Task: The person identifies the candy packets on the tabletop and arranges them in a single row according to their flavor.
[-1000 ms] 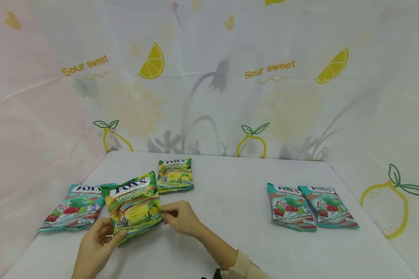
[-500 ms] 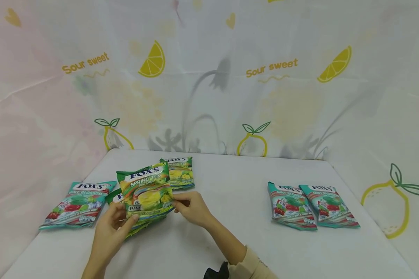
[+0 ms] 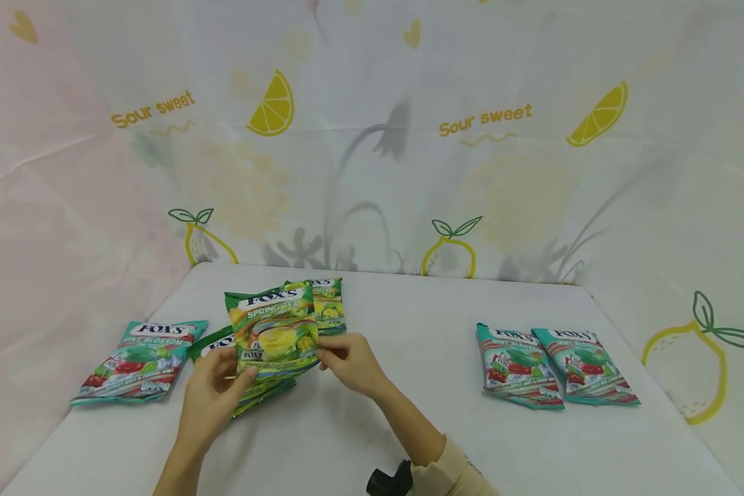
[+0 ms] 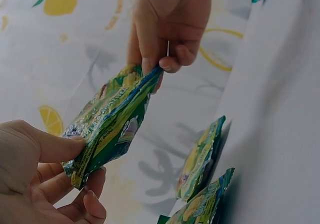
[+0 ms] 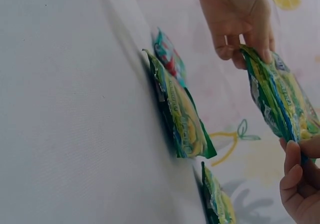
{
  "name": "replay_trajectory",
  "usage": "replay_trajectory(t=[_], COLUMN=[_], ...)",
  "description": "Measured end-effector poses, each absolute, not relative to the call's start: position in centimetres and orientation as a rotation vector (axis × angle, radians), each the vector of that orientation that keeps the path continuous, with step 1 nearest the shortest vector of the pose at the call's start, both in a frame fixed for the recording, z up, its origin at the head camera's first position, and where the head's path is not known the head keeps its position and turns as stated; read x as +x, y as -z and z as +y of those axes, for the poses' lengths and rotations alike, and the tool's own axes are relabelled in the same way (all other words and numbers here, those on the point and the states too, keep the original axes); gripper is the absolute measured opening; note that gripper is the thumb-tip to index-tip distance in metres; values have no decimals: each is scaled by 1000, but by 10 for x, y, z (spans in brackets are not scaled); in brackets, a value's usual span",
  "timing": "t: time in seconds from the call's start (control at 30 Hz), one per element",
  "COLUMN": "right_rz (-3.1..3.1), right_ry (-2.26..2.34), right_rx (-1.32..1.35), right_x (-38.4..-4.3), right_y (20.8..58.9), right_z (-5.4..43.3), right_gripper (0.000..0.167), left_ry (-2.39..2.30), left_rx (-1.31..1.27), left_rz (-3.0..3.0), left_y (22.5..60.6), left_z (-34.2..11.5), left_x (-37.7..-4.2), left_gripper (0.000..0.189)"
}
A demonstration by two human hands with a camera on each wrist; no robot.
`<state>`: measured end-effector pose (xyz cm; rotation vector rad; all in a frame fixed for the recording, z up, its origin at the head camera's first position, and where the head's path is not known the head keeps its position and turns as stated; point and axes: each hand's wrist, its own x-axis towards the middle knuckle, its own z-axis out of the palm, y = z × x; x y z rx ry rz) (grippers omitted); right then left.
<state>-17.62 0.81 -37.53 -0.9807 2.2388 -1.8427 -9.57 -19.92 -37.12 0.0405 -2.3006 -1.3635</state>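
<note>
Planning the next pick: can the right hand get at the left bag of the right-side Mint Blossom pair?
Probably, after letting go: the right hand pinches the raised Spring Tea bag, but only bare tabletop shows between that hand and the Mint Blossom bag.

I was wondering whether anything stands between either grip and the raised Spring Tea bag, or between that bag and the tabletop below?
Nothing visible stands between the left grip or right grip and the raised Spring Tea bag: both pinch it. Beneath it, another Spring Tea bag lies on the tabletop, apparently in the way.
</note>
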Motion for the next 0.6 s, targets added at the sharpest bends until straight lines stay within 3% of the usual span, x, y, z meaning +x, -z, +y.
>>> replay_trajectory(t=[0.6], right_rz=[2270], right_ry=[1849], right_rx=[-924], right_x=[-181], right_y=[379], right_z=[20], right_gripper=[27], left_ry=[1364], left_rx=[89], left_rz=[-2385], left_y=[370], left_z=[-189], left_x=[-105], left_gripper=[30])
